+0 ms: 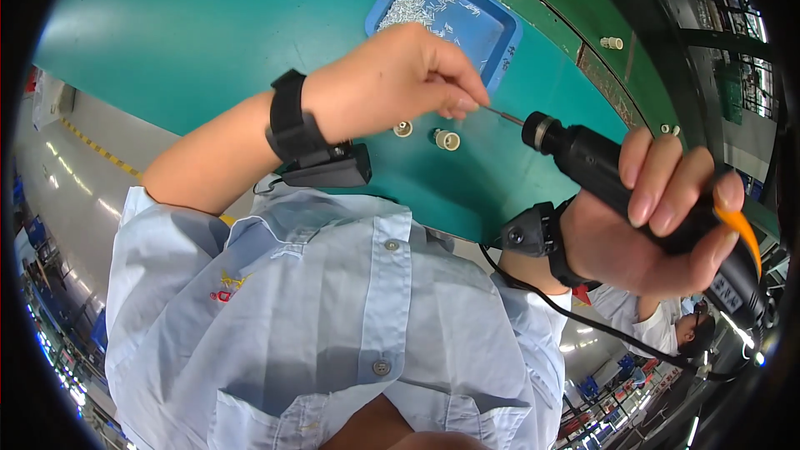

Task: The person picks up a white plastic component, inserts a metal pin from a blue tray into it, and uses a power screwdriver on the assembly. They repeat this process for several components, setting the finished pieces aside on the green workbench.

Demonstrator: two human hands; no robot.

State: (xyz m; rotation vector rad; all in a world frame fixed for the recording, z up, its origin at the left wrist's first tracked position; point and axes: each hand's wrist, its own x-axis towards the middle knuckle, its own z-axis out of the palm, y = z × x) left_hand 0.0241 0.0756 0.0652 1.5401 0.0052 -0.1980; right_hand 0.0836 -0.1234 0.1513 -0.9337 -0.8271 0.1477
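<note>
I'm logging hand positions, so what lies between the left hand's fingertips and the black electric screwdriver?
In the head view, a thin metal shaft spans the stretch from the left hand to the black electric screwdriver.

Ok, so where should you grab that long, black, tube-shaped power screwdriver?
Probably around the black screwdriver's thick round barrel, from the person's right, as the right hand does. That long body should suit a wrapping palm; the thin metal bit points left, to the left hand, so avoid gripping there.
</note>
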